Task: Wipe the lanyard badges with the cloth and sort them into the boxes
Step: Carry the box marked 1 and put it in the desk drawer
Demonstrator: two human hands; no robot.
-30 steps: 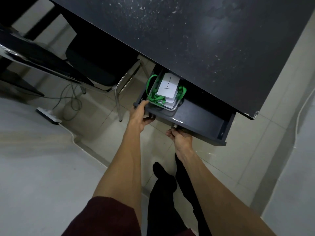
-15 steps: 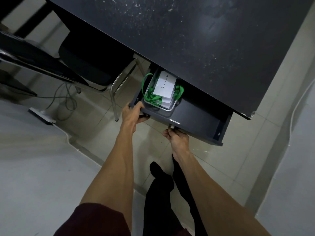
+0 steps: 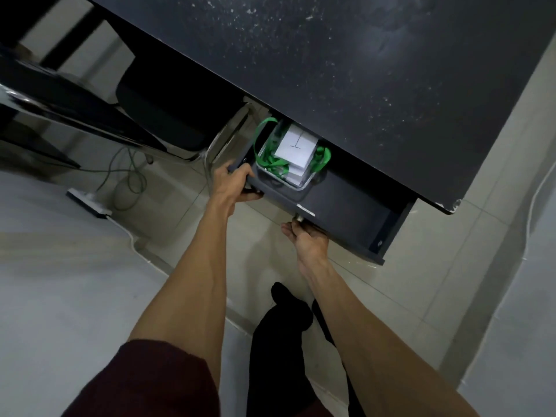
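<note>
A dark drawer [image 3: 346,212] stands partly open under the black desk top [image 3: 346,85]. Inside its left end sits a clear box [image 3: 304,183] holding green lanyards [image 3: 266,159] and white badges, with a white card marked "1" [image 3: 296,144] on top. My left hand [image 3: 234,185] grips the drawer's front left corner. My right hand [image 3: 307,239] is under the drawer front, fingers curled around the small metal knob [image 3: 298,218]. No cloth is visible.
A black chair [image 3: 168,115] with chrome legs stands to the left under the desk. A power strip [image 3: 87,201] and cables lie on the tiled floor. My dark-trousered legs [image 3: 282,341] are below the drawer.
The drawer has slid further in under the desk; less of the box and card shows. Both hands keep their hold on the drawer front.
</note>
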